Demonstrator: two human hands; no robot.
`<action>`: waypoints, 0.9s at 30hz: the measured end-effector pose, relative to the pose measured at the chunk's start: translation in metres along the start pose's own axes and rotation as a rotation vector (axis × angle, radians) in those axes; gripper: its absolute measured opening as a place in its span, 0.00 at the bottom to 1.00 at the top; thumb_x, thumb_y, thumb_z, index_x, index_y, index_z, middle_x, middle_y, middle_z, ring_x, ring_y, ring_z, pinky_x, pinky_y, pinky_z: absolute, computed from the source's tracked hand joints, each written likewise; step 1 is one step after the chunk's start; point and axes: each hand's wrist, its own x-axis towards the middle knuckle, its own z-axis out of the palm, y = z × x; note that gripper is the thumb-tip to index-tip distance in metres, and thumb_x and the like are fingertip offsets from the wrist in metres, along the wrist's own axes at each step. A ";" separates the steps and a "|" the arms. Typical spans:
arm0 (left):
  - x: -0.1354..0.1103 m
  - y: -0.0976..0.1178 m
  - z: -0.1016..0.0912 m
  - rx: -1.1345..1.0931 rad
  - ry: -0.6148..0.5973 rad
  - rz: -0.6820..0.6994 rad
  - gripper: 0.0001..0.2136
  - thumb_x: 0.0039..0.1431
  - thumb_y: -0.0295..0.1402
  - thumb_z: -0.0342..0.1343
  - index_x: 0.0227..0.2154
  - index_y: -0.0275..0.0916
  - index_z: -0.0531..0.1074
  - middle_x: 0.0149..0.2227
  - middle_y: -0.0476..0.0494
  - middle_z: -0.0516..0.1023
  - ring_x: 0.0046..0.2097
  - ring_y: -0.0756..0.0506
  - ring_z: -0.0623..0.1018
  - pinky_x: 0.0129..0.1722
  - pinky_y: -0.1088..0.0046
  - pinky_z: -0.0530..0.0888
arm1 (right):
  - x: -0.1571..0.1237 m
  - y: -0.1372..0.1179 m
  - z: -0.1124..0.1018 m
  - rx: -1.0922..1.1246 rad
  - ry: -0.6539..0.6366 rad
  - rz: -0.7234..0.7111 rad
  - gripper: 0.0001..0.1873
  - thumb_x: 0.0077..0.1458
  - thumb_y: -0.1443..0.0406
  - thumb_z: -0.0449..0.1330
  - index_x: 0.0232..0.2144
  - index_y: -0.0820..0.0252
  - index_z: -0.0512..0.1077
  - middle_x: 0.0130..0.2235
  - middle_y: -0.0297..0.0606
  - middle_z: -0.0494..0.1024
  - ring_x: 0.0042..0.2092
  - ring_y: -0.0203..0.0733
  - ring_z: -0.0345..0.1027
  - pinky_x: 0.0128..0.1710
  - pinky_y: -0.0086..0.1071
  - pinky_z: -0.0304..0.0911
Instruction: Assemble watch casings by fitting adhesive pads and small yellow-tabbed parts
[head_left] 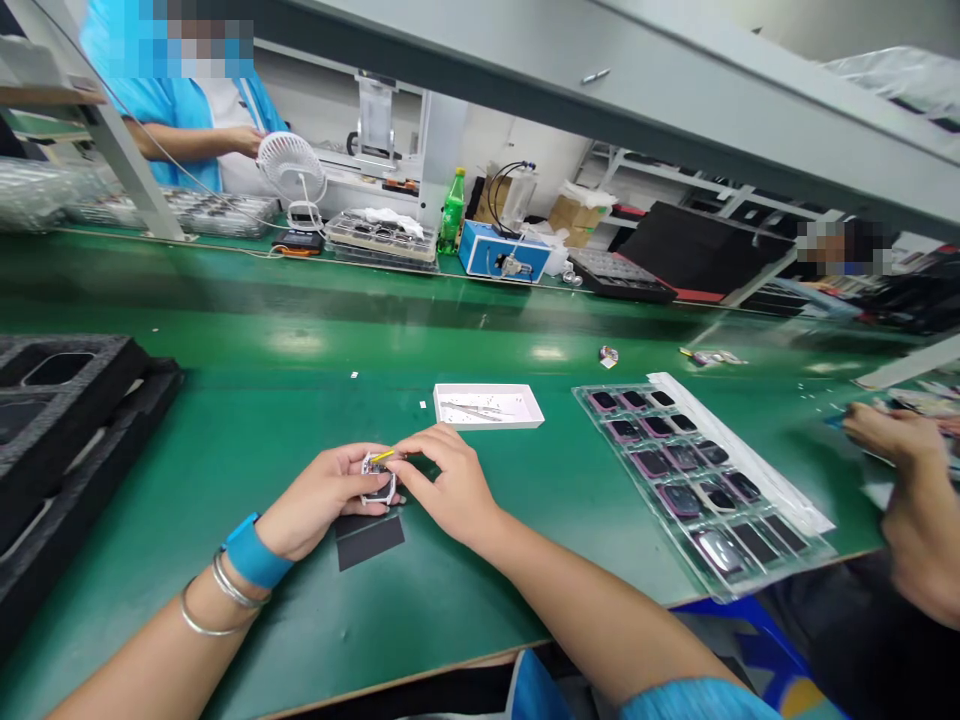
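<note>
Across the frame runs a green workbench (pixel 465 600), a clear plastic tray (pixel 652 495) of squarish watch parts (pixel 682 500) at centre right. Just below the middle, the left hand (pixel 319 500) curls around a white watch case (pixel 383 493); the right hand (pixel 457 485), thumb and forefinger nearly together, sits at its right edge, though whether it grips the yellow strip (pixel 382 456) I can't tell.

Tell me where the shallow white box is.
In the head view, the white box sits near mid-picture on the green table, just beyond the right hand and left of the clear tray.
</note>
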 end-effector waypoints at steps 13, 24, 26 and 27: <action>-0.002 0.004 -0.004 -0.426 -0.005 -0.038 0.12 0.53 0.21 0.53 0.41 0.33 0.74 0.39 0.39 0.78 0.41 0.46 0.77 0.47 0.67 0.74 | -0.010 0.001 0.002 -0.517 -0.049 -0.386 0.10 0.59 0.71 0.52 0.39 0.58 0.72 0.37 0.33 0.78 0.38 0.37 0.64 0.58 0.45 0.45; 0.004 -0.006 -0.004 -0.317 -0.089 0.170 0.18 0.46 0.30 0.64 0.42 0.35 0.73 0.40 0.39 0.77 0.40 0.46 0.76 0.41 0.71 0.72 | -0.002 0.012 0.006 0.080 -0.133 0.040 0.14 0.53 0.64 0.58 0.44 0.55 0.68 0.46 0.41 0.70 0.48 0.44 0.65 0.48 0.41 0.66; 0.006 -0.007 -0.003 -0.308 -0.063 0.198 0.21 0.41 0.32 0.67 0.41 0.35 0.74 0.38 0.39 0.78 0.37 0.46 0.77 0.38 0.70 0.73 | -0.002 0.018 0.009 0.253 -0.181 0.173 0.21 0.53 0.61 0.57 0.50 0.53 0.63 0.50 0.43 0.67 0.49 0.44 0.67 0.46 0.40 0.68; 0.008 -0.008 -0.004 -0.303 -0.050 0.209 0.23 0.38 0.33 0.68 0.41 0.35 0.74 0.37 0.39 0.78 0.35 0.46 0.77 0.37 0.69 0.73 | -0.002 0.021 0.011 0.308 -0.196 0.222 0.23 0.53 0.59 0.57 0.52 0.53 0.61 0.51 0.44 0.66 0.49 0.45 0.67 0.46 0.41 0.69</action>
